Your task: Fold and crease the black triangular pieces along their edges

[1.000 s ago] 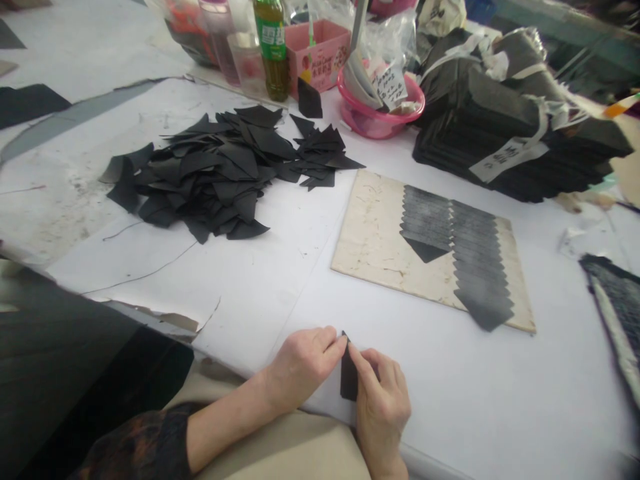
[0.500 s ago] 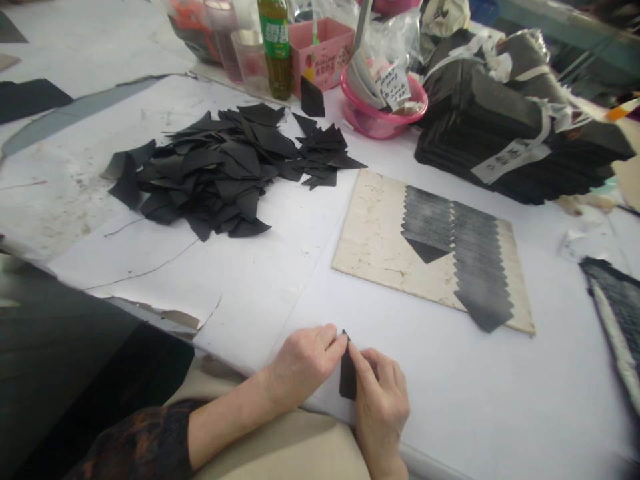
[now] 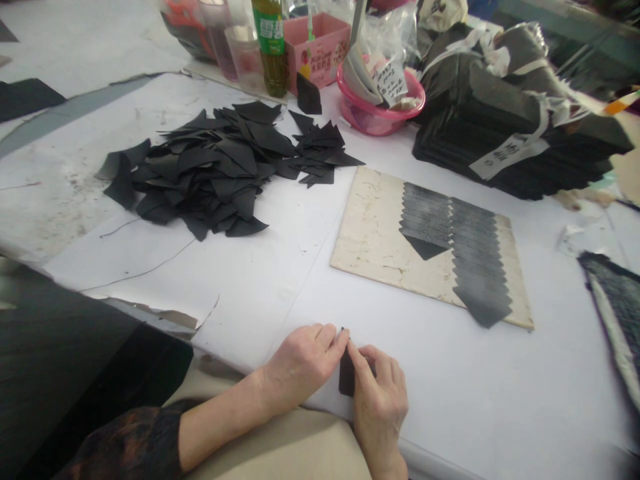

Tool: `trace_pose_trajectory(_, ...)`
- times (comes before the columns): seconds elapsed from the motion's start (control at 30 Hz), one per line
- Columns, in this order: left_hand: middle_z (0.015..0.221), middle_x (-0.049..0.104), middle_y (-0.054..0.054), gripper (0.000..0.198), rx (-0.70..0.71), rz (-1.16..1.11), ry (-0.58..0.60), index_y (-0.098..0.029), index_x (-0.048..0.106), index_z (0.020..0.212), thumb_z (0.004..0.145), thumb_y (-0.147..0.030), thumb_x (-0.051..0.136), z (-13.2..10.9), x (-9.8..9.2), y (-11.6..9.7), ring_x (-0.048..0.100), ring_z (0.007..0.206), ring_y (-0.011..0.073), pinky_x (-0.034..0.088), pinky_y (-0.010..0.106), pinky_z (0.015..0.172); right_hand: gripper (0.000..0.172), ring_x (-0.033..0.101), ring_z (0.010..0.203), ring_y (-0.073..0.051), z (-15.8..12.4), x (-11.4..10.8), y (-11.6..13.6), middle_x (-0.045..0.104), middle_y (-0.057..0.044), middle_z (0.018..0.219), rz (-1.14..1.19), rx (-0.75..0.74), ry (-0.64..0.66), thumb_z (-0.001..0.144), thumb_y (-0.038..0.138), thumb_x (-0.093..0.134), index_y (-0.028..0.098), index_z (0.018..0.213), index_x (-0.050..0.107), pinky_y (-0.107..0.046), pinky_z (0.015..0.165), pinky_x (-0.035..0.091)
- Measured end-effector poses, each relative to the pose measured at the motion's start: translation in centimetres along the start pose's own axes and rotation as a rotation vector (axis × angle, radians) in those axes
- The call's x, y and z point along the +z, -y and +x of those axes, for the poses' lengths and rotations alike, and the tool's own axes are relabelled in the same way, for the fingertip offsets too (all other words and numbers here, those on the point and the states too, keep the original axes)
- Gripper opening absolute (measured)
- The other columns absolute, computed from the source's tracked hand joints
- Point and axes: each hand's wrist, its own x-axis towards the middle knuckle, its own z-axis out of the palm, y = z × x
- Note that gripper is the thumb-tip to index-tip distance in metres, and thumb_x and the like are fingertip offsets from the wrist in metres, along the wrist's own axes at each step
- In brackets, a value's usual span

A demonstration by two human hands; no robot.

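Observation:
A small dark piece (image 3: 346,377) lies at the table's near edge, between my two hands. My left hand (image 3: 307,360) has its fingers closed on the top end of the piece. My right hand (image 3: 381,387) pinches it from the right side, the fingertips of both hands almost touching. Further off, a pale board (image 3: 380,257) carries two columns of overlapping dark pieces (image 3: 480,260) with jagged sides. To the left spreads a loose heap of black pieces (image 3: 215,167).
At the back stand a green-labelled bottle (image 3: 270,47), plastic cups (image 3: 243,60), a pink box (image 3: 317,50) and a pink basin (image 3: 380,117). Tied black stacks (image 3: 480,113) sit at the back right. Dark textured material (image 3: 615,313) lies at the right edge.
The whole view has shifted slightly. Both hands keep nearly the same hold on the small dark piece.

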Motion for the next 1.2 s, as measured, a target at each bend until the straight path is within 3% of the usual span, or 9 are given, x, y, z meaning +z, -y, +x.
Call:
trace_pose_trajectory(0.43, 0.078, 0.051, 0.005, 0.023, -0.029, 0.091, 0.041, -0.009, 0.058, 0.114, 0.092, -0.009, 0.05, 0.3, 0.1, -0.3, 0.054, 0.067, 0.0202, 0.046, 0.03, 0.053, 0.027, 0.055, 0.088, -0.019, -0.2, -0.4, -0.2, 0.063, -0.007, 0.099, -0.009, 0.005, 0.043, 0.1, 0.019, 0.045, 0.021, 0.119, 0.064, -0.033, 0.079, 0.042)
trace_pose_trajectory(0.6, 0.079, 0.052, 0.005, 0.025, -0.01, 0.124, 0.049, -0.01, 0.057, 0.116, 0.093, -0.008, 0.048, 0.2, 0.2, -0.3, 0.054, 0.067, 0.0196, 0.045, 0.029, 0.054, 0.021, 0.059, 0.091, -0.019, -0.8, -1.2, -0.6, 0.067, -0.006, 0.101, 0.013, 0.024, 0.016, 0.096, 0.015, 0.053, 0.02, 0.112, 0.066, -0.035, 0.086, 0.042)
trace_pose_trajectory(0.77, 0.084, 0.055, 0.007, 0.027, 0.031, 0.118, 0.071, -0.008, 0.055, 0.12, 0.093, -0.009, 0.048, 0.1, -0.1, -0.1, 0.055, 0.073, 0.0199, 0.047, 0.029, 0.057, 0.023, 0.057, 0.088, -0.018, -1.1, -1.4, -0.9, 0.066, -0.005, 0.097, 0.036, 0.02, -0.004, 0.096, 0.012, 0.053, 0.022, 0.111, 0.067, -0.033, 0.083, 0.044)
trace_pose_trajectory(0.93, 0.107, 0.059, 0.015, 0.029, 0.068, 0.1, 0.063, -0.004, 0.055, 0.121, 0.093, -0.008, 0.049, 0.2, -0.2, -0.1, 0.057, 0.097, 0.0265, 0.052, 0.037, 0.076, 0.025, 0.055, 0.088, -0.018, -1.1, -1.3, -0.7, 0.064, -0.006, 0.096, 0.038, 0.038, 0.019, 0.097, 0.012, 0.051, 0.021, 0.113, 0.067, -0.033, 0.081, 0.044)
trace_pose_trajectory(1.03, 0.122, 0.055, 0.018, 0.024, 0.182, 0.034, 0.004, -0.003, 0.058, 0.116, 0.093, -0.008, 0.051, 0.3, 0.4, 0.0, 0.051, 0.115, 0.03, 0.049, 0.041, 0.093, 0.025, 0.054, 0.088, -0.018, -1.1, -1.3, -0.6, 0.063, -0.007, 0.095, 0.02, 0.025, 0.017, 0.097, 0.013, 0.049, 0.02, 0.113, 0.067, -0.033, 0.079, 0.044)
trace_pose_trajectory(1.2, 0.111, 0.062, 0.015, 0.015, 0.319, -0.089, -0.036, -0.005, 0.063, 0.103, 0.093, -0.006, 0.051, 0.5, 0.8, 0.2, 0.055, 0.113, 0.0274, 0.05, 0.041, 0.095, 0.024, 0.054, 0.086, -0.018, -1.0, -1.3, -0.7, 0.064, -0.006, 0.094, 0.054, 0.043, 0.014, 0.098, 0.016, 0.049, 0.022, 0.112, 0.067, -0.033, 0.079, 0.044)
